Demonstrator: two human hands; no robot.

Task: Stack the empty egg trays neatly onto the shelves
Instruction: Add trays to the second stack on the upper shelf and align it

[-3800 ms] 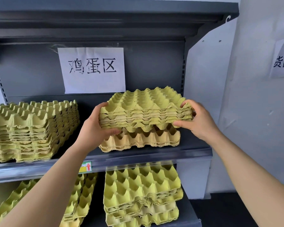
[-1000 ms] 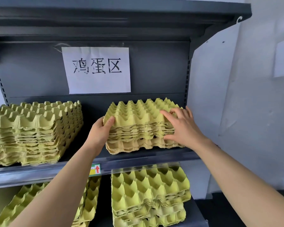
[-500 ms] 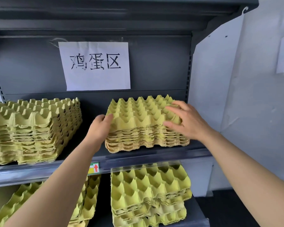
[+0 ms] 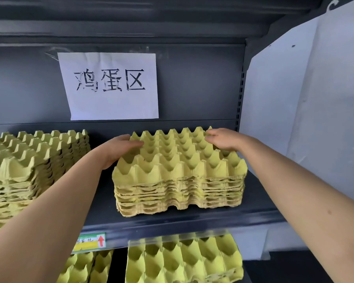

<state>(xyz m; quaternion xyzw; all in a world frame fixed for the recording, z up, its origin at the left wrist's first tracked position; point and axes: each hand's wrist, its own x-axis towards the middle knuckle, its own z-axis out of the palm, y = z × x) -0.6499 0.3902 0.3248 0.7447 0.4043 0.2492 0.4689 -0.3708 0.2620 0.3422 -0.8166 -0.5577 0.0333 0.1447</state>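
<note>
A stack of several yellow-green pulp egg trays (image 4: 178, 172) sits on the dark grey middle shelf (image 4: 192, 223), right of centre. My left hand (image 4: 119, 149) lies against the stack's back left corner, fingers over the top tray's edge. My right hand (image 4: 223, 138) rests flat on the back right corner of the top tray. Both hands touch the stack from above and the sides; neither lifts it.
A taller stack of egg trays (image 4: 35, 168) fills the shelf's left side. More trays (image 4: 182, 260) lie on the shelf below. A white paper sign (image 4: 110, 86) is taped to the back panel. A white wall (image 4: 305, 119) flanks the shelf on the right.
The held trays went down onto the lower tray on the shelf. Since then my hands have slid from the stack's front sides to its back corners, squaring it up.
</note>
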